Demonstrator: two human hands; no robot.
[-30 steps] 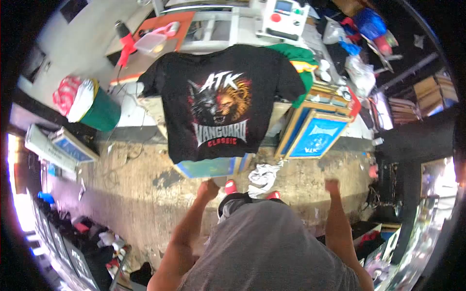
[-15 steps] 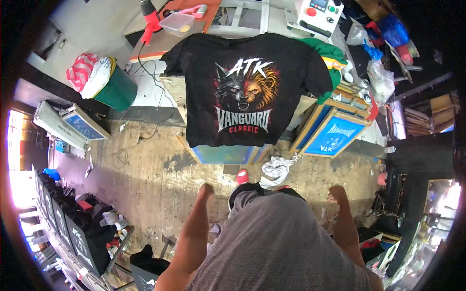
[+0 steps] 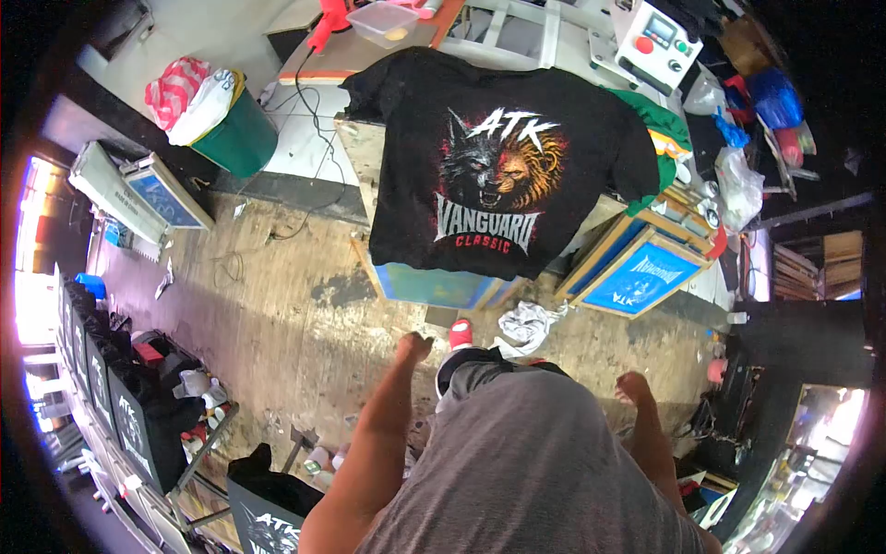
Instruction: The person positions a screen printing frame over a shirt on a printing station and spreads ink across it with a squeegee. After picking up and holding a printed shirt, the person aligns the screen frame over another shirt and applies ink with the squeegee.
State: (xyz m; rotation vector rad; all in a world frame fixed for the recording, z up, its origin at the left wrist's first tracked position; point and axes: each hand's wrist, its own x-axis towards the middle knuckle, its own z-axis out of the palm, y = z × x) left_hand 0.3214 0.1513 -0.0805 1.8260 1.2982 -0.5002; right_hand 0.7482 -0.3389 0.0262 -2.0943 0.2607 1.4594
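A black T-shirt (image 3: 406, 194) lies spread over a work table, its lower part hanging past the front edge. It bears a wolf-and-lion print with the words ATK VANGUARD CLASSIC. My left hand (image 3: 414, 347) hangs over the floor below the shirt's hem, loosely curled and touching nothing. To the right of my body, my right hand (image 3: 634, 389) also hangs in the air with its fingers curled in and nothing visible in them. Both hands are well apart from the shirt.
Blue printing screens (image 3: 637, 270) lean against the table's right side. A green bin (image 3: 242, 138) stands at the left. A heat gun (image 3: 325, 26) and a machine with buttons (image 3: 657, 46) are at the back. White cloth (image 3: 528, 325) lies on the floor; black printed bags (image 3: 138, 434) line the left.
The view has shifted, so the table and shirt sit slightly farther right. My left hand has swung forward and inward; my right hand is a little lower in view. The shirt keeps its place.
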